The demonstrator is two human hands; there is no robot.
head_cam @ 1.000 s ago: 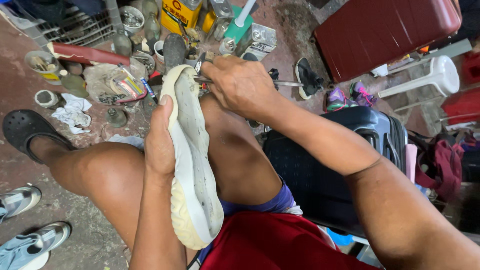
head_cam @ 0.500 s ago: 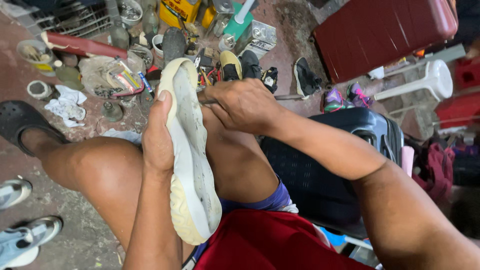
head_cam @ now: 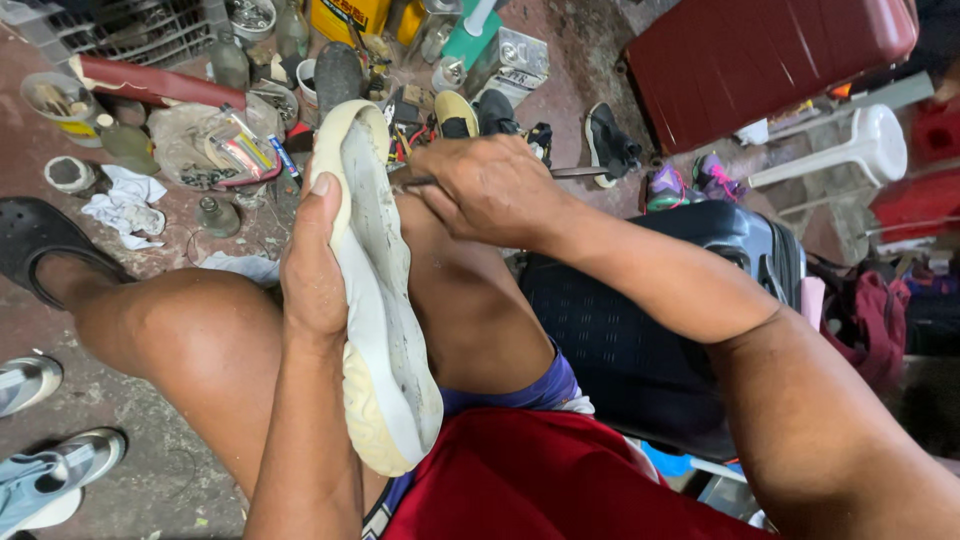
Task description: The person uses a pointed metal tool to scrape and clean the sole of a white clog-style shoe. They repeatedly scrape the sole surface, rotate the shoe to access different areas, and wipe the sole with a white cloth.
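Gripping shoe sole (head_cam: 375, 300), left hand (head_cam: 315, 265); glue-crusted tub (head_cam: 55, 100) nearby.

Tool (head_cam: 575, 172) mostly hidden in right hand (head_cam: 490, 190) (tip unseen).

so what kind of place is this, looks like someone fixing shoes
Most likely a small, informal shoe repair spot, worked at floor level. The left hand grips a worn pale shoe sole while the right hand works a thin metal tool at it. Loose shoes and glue bottles litter the concrete floor.
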